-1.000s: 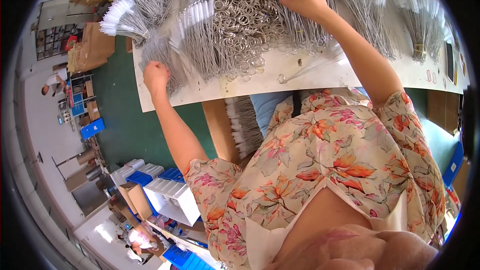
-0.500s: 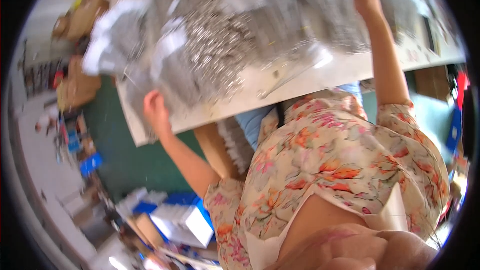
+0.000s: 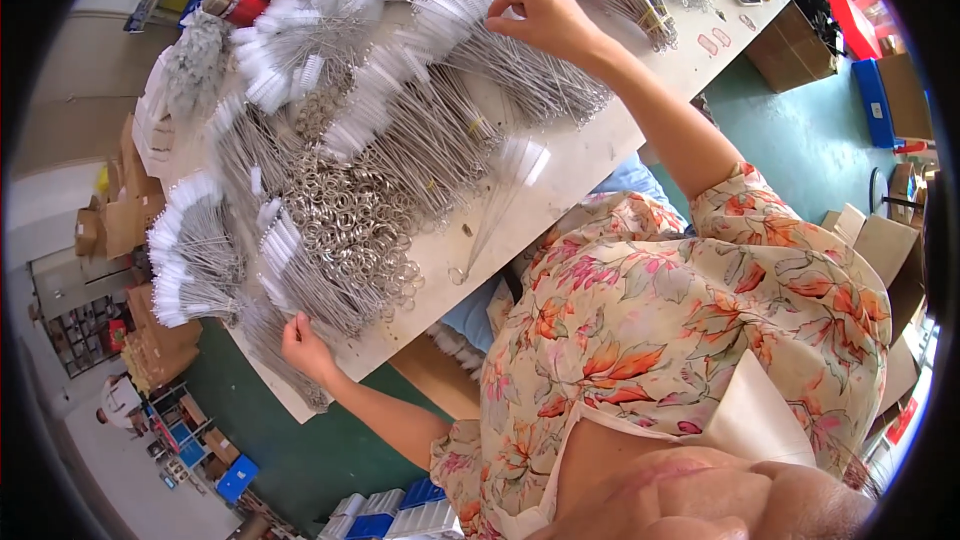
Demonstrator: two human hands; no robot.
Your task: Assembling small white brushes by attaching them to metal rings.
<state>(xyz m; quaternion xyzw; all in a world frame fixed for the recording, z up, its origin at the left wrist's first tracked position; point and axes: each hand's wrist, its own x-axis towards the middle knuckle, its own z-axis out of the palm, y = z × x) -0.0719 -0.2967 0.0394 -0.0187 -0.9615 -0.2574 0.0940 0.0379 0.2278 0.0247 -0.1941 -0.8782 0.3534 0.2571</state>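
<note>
Thin wire brushes with white bristle heads lie in piles across the table. My left hand (image 3: pixel 307 348), fingers curled together, is at the near left edge, beside a bundle of wire stems (image 3: pixel 275 345) and a white-headed bundle (image 3: pixel 290 250). Whether something sits in its fingertips cannot be made out. Over the white bristle heads (image 3: pixel 450 5) at the far middle, my right hand (image 3: pixel 545 20) has thumb and forefinger bent toward each other; what they pinch, if anything, is too small to tell. Between the hands is a heap of metal rings (image 3: pixel 345 215).
A few loose brushes (image 3: pixel 510 170) lie near the front edge of the white table (image 3: pixel 560 180). A red-lidded jar (image 3: pixel 237 2) stands far left. Cardboard boxes (image 3: pixel 790 50) and blue bins (image 3: pixel 875 100) are on the right. A person (image 3: pixel 120 402) is in the left background.
The view has turned and sharpened. My right hand has come from the far right to the bristle heads in the middle. My left hand remains by the near left bundles.
</note>
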